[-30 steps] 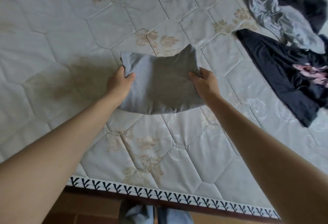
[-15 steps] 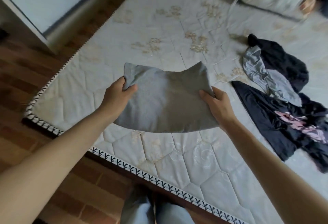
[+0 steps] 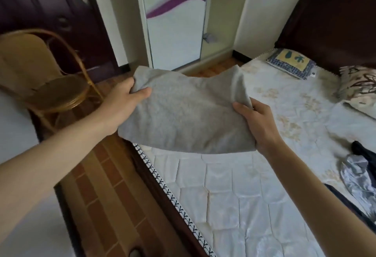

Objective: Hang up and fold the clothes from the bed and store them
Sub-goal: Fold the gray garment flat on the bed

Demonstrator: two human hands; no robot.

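A folded grey garment (image 3: 187,114) is held flat in the air above the bed's left edge. My left hand (image 3: 124,104) grips its left side, thumb on top. My right hand (image 3: 257,122) grips its right side. The bed (image 3: 234,191) with its pale quilted mattress fills the lower right. More clothes lie at the right edge: a silvery grey piece (image 3: 358,181) and a dark garment (image 3: 364,150), both partly cut off by the frame.
A wardrobe (image 3: 175,18) with a sliding door stands ahead, its right part open with a small grey item (image 3: 209,37) inside. A rattan chair (image 3: 42,73) stands at left by a dark door (image 3: 55,2). Pillows (image 3: 291,63) lie by the dark headboard (image 3: 333,22). Brick-patterned floor runs beside the bed.
Both hands lifted the folded grey garment off the mattress. The view swung up and left from the bed towards the wardrobe, chair and door.
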